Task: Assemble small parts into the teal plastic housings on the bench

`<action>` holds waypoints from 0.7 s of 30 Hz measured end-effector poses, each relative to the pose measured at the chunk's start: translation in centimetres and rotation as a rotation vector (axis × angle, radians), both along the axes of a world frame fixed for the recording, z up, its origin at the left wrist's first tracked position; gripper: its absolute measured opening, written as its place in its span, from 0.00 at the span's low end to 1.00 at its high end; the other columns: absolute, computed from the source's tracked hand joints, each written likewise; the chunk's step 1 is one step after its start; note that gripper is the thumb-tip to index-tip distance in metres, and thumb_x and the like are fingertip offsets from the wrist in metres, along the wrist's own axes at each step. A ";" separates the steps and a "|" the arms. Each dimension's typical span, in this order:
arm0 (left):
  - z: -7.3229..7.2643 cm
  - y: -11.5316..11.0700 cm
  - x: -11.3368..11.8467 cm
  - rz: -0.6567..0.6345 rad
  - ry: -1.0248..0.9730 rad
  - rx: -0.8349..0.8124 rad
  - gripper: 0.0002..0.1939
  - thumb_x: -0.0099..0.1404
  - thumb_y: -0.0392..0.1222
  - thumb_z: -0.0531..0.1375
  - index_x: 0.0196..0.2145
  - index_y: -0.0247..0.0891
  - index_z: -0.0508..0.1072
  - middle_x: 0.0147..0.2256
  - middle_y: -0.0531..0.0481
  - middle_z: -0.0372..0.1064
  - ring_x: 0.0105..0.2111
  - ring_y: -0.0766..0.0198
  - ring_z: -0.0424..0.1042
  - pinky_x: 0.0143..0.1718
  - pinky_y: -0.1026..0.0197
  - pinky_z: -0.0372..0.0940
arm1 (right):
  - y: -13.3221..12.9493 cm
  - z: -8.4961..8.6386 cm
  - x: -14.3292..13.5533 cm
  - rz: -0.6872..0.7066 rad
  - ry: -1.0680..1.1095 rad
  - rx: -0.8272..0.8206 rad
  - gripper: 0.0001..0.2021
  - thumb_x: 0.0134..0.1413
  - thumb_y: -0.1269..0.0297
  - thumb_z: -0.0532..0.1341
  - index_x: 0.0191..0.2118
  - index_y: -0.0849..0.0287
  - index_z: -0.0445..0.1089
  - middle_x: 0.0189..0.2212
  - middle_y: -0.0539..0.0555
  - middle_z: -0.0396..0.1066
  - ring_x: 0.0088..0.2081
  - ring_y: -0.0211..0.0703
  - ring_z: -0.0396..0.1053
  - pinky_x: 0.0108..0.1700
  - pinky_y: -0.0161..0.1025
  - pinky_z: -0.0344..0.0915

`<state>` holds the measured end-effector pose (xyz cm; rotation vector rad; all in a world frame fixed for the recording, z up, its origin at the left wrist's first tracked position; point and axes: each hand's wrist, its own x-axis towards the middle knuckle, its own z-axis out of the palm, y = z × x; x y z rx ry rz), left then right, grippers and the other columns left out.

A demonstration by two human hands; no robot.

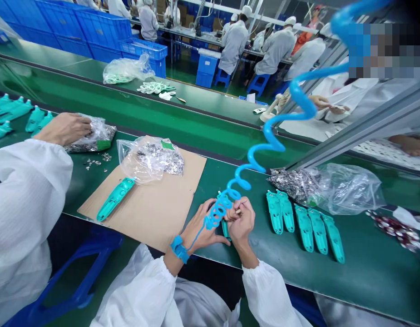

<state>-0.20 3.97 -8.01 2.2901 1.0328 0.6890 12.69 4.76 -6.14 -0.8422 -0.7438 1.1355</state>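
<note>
A teal plastic casing (225, 229) lies at the table edge between my hands, mostly covered. My left hand (199, 229) bends its fingers around the casing's upper part, thumb stretched toward me; a blue coiled cord (218, 211) hides some of the fingertips. The cord joins a blue wrist strap (180, 250) on that arm. With fingers pinched together over the casing, my right hand (243, 220) grips something small, too hidden to name. To its right, several teal casings (305, 227) lie in a row, inner side up.
A cardboard sheet (175, 204) bears a bag of small metal parts (162, 156) and one teal casing (115, 199). Another bag of metal parts (298, 184) lies behind the row. A co-worker's hand (65, 128) reaches into a bag at left. A slanted metal post (332, 141) stands right.
</note>
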 end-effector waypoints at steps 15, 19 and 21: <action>0.3 0.1 0.0 0.007 -0.022 -0.038 0.40 0.51 0.64 0.69 0.56 0.44 0.66 0.59 0.42 0.58 0.64 0.44 0.52 0.61 0.41 0.59 | 0.2 -1.2 0.0 0.090 -0.081 -0.004 0.09 0.59 0.64 0.53 0.27 0.55 0.56 0.14 0.40 0.40 0.16 0.30 0.37 0.18 0.27 0.43; 0.2 0.0 0.1 0.021 -0.037 -0.065 0.44 0.50 0.63 0.70 0.59 0.45 0.63 0.58 0.41 0.59 0.64 0.44 0.53 0.61 0.41 0.60 | 0.0 -1.1 0.0 0.085 -0.121 0.003 0.10 0.59 0.62 0.53 0.27 0.55 0.54 0.14 0.40 0.40 0.16 0.30 0.37 0.18 0.27 0.43; 0.0 -0.1 0.1 0.018 -0.040 -0.060 0.45 0.50 0.63 0.70 0.60 0.45 0.62 0.59 0.41 0.58 0.65 0.44 0.53 0.61 0.41 0.60 | -0.1 -1.0 0.0 0.076 -0.129 -0.006 0.10 0.58 0.62 0.54 0.27 0.55 0.54 0.15 0.40 0.40 0.16 0.30 0.38 0.18 0.27 0.44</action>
